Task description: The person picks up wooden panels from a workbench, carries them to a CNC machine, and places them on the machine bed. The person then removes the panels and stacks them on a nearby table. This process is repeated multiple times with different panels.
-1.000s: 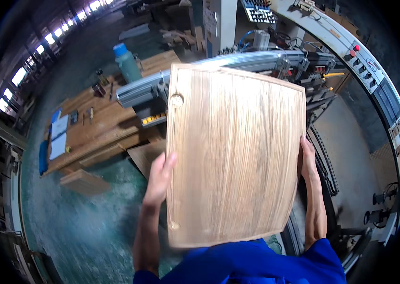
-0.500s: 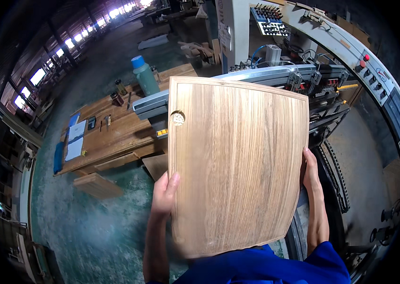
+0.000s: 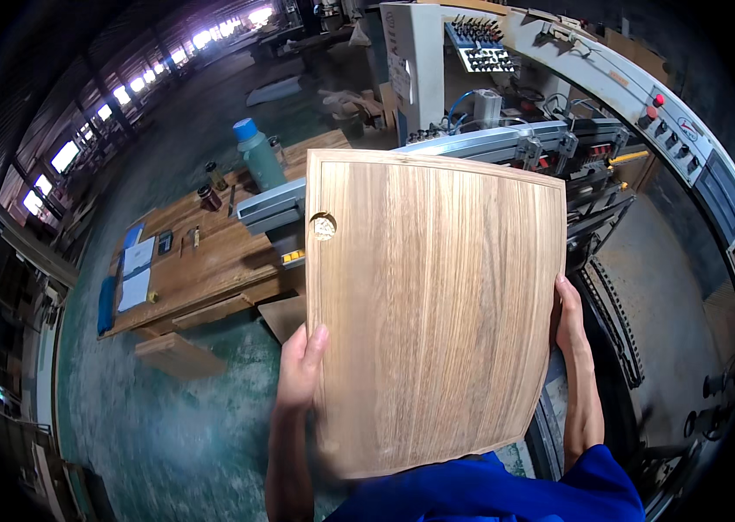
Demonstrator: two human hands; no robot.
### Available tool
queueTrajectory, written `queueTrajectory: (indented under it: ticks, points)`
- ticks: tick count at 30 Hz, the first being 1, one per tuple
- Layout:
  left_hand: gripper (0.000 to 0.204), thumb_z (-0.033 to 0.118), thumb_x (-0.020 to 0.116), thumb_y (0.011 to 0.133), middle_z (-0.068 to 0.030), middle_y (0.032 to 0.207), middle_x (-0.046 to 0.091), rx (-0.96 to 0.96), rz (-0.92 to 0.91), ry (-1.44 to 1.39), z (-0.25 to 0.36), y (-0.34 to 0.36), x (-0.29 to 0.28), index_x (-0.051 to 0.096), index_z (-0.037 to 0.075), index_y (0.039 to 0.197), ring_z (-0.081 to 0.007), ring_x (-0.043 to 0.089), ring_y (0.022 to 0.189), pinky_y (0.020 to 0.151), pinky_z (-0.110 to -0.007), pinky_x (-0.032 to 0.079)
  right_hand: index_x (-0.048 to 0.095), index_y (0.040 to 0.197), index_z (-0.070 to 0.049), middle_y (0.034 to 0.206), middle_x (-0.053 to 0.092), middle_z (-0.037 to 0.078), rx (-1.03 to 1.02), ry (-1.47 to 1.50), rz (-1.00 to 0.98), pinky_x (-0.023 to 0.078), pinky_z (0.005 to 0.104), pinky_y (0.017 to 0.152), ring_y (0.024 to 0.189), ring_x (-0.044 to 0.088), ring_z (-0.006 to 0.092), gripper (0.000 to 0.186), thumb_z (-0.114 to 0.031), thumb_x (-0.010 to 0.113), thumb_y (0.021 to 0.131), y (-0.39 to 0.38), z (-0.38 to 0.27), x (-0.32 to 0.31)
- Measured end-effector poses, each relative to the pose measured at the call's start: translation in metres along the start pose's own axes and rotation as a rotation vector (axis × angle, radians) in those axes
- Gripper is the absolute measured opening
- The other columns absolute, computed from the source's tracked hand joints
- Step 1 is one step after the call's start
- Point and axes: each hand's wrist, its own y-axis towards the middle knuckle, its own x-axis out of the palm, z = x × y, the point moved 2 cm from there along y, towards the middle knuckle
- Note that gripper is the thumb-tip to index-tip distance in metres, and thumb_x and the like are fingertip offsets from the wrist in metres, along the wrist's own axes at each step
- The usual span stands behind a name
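A wooden cabinet door panel (image 3: 437,304) with vertical grain and a moulded edge is held up in front of me. Near its upper left edge a round hole (image 3: 324,227) contains pale wood chips. My left hand (image 3: 300,365) grips the panel's left edge, thumb on the front face and the other fingers hidden behind. On the opposite edge my right hand (image 3: 569,317) is closed, its fingers partly out of sight behind the wood. The panel's lower edge reaches close to my blue clothing.
Beyond the panel stands a drilling machine with a metal rail (image 3: 272,204) and a control panel (image 3: 676,130). At left, a wooden workbench (image 3: 228,252) carries a green flask (image 3: 259,157), jars and papers (image 3: 137,270). A wooden board (image 3: 180,355) leans below it.
The panel stays in both hands and sits slightly lower in the picture. My view has shifted a little, moving the bench and machine slightly; the grip looks the same.
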Motion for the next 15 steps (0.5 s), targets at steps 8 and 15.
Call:
queueTrajectory:
  ticks: [8, 15]
  points:
    - [0.04, 0.028, 0.049, 0.11, -0.0066, 0.12, 0.066, 0.016, -0.02, -0.02, -0.007, 0.0, -0.006, 0.058, -0.004, 0.131, -0.0128, 0.06, 0.108, 0.097, -0.03, 0.048, 0.058, 0.135, 0.002, 0.127, 0.066, 0.012, -0.03, 0.025, 0.007, 0.045, 0.0345, 0.1, 0.114, 0.061, 0.0184, 0.053, -0.041, 0.049, 0.105, -0.013, -0.008, 0.003]
    - [0.049, 0.036, 0.047, 0.11, -0.0121, 0.127, 0.066, -0.076, 0.063, -0.07, -0.037, 0.015, -0.03, 0.055, -0.006, 0.134, -0.0206, 0.065, 0.112, 0.098, -0.036, 0.053, 0.068, 0.12, -0.004, 0.11, 0.067, 0.002, -0.051, -0.076, 0.045, 0.045, 0.0288, 0.093, 0.103, 0.057, 0.0107, 0.035, -0.033, 0.057, 0.105, -0.012, -0.018, -0.012]
